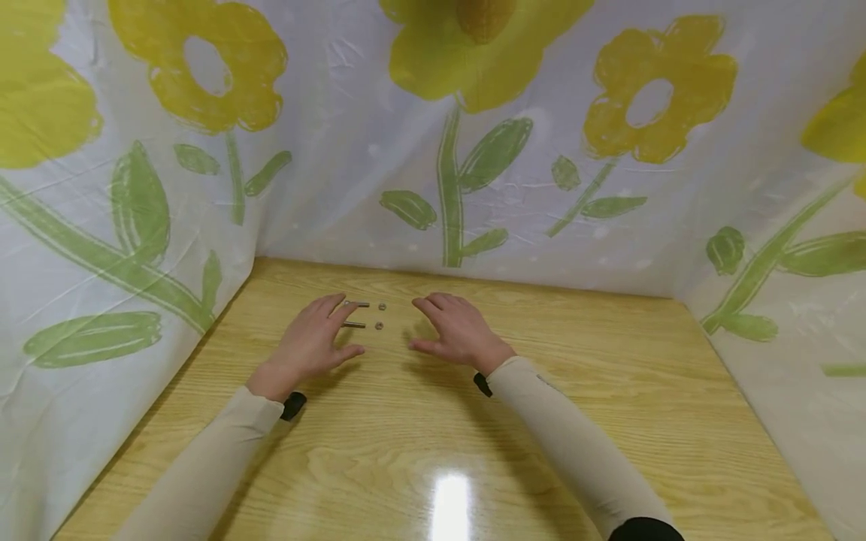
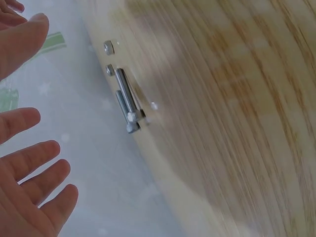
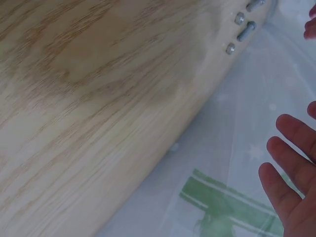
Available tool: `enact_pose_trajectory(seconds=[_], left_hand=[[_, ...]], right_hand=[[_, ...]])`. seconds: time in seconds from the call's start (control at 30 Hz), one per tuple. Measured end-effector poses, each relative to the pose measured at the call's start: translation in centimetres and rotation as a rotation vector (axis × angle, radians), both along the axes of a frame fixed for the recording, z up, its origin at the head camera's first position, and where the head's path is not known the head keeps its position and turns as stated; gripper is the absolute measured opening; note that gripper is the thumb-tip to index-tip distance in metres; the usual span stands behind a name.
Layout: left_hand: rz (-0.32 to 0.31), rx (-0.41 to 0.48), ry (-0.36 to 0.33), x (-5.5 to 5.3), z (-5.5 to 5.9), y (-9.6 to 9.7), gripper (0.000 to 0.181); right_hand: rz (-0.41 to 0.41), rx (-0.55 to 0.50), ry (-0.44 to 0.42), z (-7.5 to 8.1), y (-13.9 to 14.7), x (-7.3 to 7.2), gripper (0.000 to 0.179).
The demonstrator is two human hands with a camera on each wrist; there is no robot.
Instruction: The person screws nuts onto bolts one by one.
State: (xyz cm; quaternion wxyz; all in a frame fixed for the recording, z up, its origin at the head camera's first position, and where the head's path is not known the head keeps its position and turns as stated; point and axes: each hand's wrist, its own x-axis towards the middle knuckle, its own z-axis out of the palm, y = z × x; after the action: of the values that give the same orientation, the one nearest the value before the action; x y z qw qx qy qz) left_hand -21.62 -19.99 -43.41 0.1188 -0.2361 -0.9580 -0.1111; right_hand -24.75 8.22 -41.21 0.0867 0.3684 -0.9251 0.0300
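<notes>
Two metal bolts lie side by side on the wooden table, the nearer bolt point(image 1: 355, 324) and the farther bolt point(image 1: 360, 304), both partly behind my left hand in the head view. To the right of their ends sit two small nuts, a farther nut point(image 1: 382, 306) and a nearer nut point(image 1: 379, 326). My left hand point(image 1: 313, 336) hovers over the bolt heads with its fingers spread, holding nothing. Right of the nuts, my right hand point(image 1: 460, 330) is held above the table, fingers extended and nothing in them. The left wrist view shows the bolts point(image 2: 127, 94) apart from the fingers.
A wood-grain table point(image 1: 379, 451) spreads under both hands. White curtains with yellow flowers point(image 1: 325, 188) enclose it at the back and both sides. A bright light reflection point(image 1: 450, 503) shows near the front.
</notes>
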Motion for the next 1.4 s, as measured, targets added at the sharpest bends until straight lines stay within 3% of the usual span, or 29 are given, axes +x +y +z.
enact_pose_trajectory(seconds=[0.87, 1.4], left_hand=[[0.04, 0.014, -0.088, -1.2, -0.9, -1.4, 0.075], [0.046, 0.023, -0.15, -3.0, -2.1, -2.8, 0.057]], right_hand=[[-0.01, 0.004, -0.114, -1.3, -2.9, -1.5, 0.076], [-0.031, 0.021, -0.156, -1.7, -3.9, -2.2, 0.073]])
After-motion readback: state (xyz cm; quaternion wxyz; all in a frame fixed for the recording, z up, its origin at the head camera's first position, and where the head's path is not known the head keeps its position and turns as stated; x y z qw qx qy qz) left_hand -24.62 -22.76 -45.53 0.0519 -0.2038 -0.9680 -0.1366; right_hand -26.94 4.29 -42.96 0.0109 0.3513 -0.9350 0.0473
